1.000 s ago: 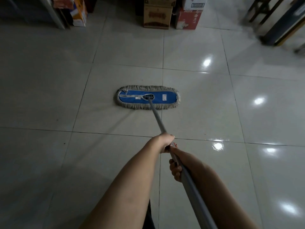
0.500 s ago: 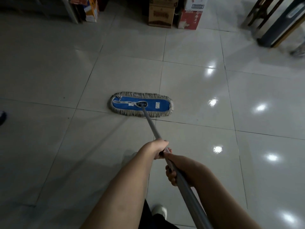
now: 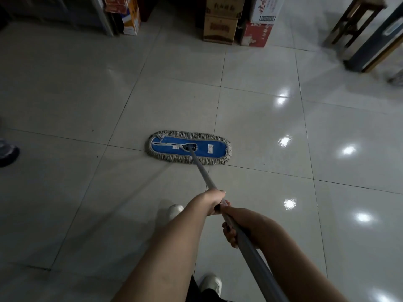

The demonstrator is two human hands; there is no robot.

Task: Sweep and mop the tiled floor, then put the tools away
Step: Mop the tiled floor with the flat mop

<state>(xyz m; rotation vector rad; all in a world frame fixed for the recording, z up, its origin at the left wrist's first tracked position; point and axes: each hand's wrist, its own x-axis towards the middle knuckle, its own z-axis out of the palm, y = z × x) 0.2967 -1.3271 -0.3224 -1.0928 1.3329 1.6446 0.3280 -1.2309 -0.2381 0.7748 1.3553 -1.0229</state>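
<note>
place: shop or storeroom (likely) | evidence: stacked printed cartons (image 3: 220, 22) | surface: glossy tiled floor (image 3: 259, 118)

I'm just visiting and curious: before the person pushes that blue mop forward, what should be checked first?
1. Left grip and right grip both hold the mop handle: ok.
2. Mop head lies flat on the tiled floor: ok.
3. Bare tiles between mop head and the cardboard boxes ahead: ok.
4. Dark shoe at the left edge stands apart from the mop head: ok, worth watching.
5. White shoes sit behind the mop head, off its path: ok.
6. Whether the tiles ahead are dirty or wet: cannot tell; only lamp glare shows.
</note>
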